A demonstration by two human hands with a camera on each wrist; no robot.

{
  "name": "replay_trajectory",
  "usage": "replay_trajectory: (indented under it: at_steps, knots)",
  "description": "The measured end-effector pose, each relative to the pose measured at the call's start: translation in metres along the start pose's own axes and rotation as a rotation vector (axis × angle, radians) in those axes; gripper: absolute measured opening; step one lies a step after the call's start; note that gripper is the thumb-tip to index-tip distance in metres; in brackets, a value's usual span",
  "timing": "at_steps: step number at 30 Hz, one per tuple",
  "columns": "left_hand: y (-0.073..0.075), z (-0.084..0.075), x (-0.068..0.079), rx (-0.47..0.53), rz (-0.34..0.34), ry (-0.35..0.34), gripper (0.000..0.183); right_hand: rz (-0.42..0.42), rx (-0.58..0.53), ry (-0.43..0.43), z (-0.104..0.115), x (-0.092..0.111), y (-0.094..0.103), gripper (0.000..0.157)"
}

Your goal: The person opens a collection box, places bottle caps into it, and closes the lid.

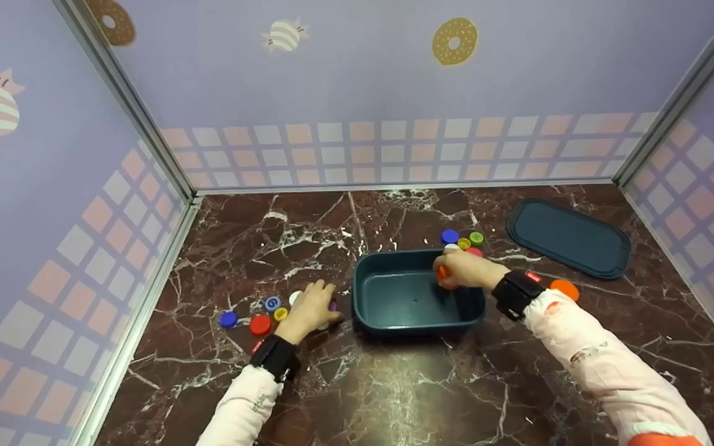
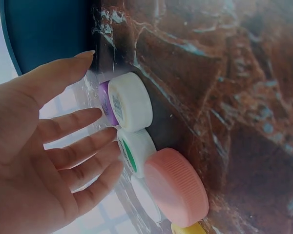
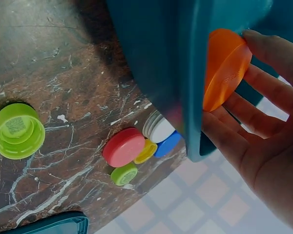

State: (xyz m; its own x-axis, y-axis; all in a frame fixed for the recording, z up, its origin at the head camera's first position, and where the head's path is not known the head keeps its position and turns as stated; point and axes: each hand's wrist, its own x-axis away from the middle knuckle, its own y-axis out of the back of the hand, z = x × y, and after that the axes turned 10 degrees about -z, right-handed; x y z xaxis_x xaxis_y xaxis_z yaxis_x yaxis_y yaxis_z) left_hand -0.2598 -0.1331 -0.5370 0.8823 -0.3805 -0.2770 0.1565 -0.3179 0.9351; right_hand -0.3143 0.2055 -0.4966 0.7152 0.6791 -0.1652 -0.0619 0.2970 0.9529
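My right hand (image 1: pixel 471 269) reaches over the right side of a dark teal box (image 1: pixel 394 303). Its thumb and fingers pinch an orange bottle cap (image 3: pixel 227 70) just inside the rim. To the left of the box, my left hand (image 1: pixel 313 308) hovers palm down with its fingers loosely spread. In the left wrist view its fingertips are right at a purple cap (image 2: pixel 106 100) and a white cap with a green centre (image 2: pixel 139 151). A plain white cap (image 2: pixel 136 102) and a pink ridged cap (image 2: pixel 183 190) stand beside these.
Blue (image 1: pixel 228 319), red (image 1: pixel 260 324) and yellow (image 1: pixel 280 314) caps lie left of my left hand. Behind the box's right corner sit blue (image 1: pixel 450 236) and green (image 1: pixel 476 238) caps among others. A teal lid (image 1: pixel 571 238) lies back right; an orange disc (image 1: pixel 564 289) is near my right sleeve.
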Motion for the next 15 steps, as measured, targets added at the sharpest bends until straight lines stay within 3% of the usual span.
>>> replay_trajectory:
  at_steps: [4,11,15]
  knots:
    - [-0.0021,0.0008,0.0012,-0.024,-0.002,-0.004,0.050,0.004,-0.006,-0.022,-0.0010,-0.0007,-0.0022,0.022]
    - [-0.0045,0.0014,0.0018,-0.033,-0.043,-0.019,0.032,0.019,-0.010,-0.049,-0.0027,-0.0023,-0.0056,0.019]
    - [-0.0055,0.0025,0.0013,-0.030,-0.065,-0.040,0.033,0.025,0.008,-0.051,-0.0038,-0.0034,-0.0071,0.019]
